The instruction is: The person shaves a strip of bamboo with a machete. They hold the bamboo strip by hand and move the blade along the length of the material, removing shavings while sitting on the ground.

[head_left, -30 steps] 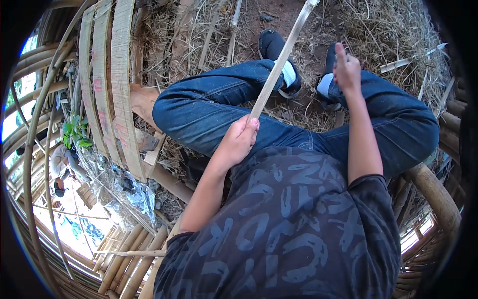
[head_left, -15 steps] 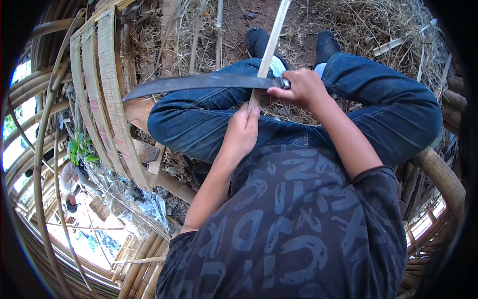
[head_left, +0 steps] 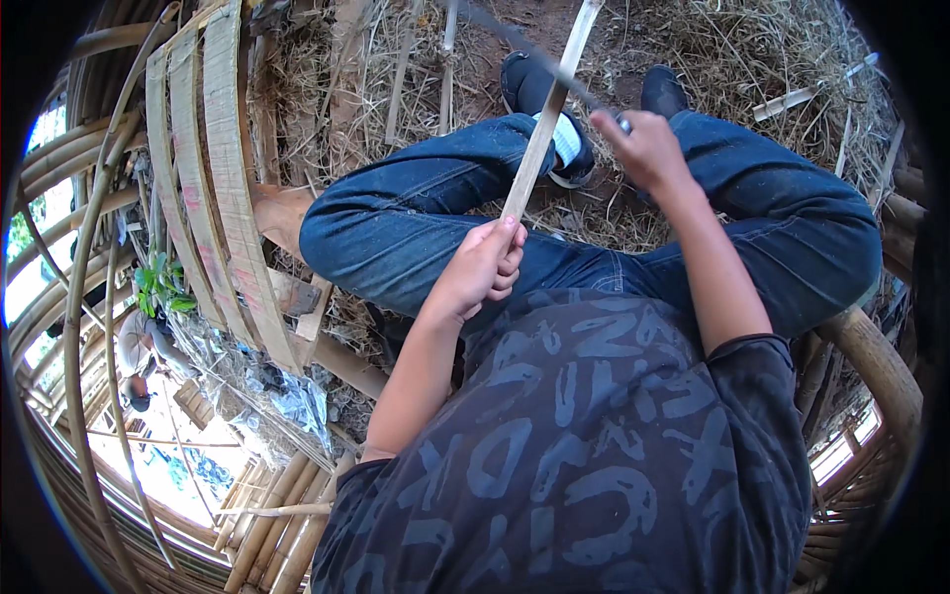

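Note:
My left hand (head_left: 482,265) is closed round the near end of a pale, narrow bamboo strip (head_left: 535,158), which points up and away from me between my knees. My right hand (head_left: 641,150) grips the handle of a machete (head_left: 519,42). Its long dark blade, blurred by motion, slants to the far left and crosses the strip toward its far end. Whether the edge touches the strip or only passes by it, I cannot tell. Most of the handle is hidden in my fist.
Flat wooden slats (head_left: 226,148) stand at the left, with a crosspiece (head_left: 282,220) beside my knee. Dry straw (head_left: 742,59) covers the ground around my shoes. A thick bamboo pole (head_left: 876,366) is at my right. Another person (head_left: 139,356) is at the lower left, beyond a bamboo framework.
My right hand has moved away from me and right, carrying the machete from near my left hand toward the strip's far end. The blade has swung to point farther away.

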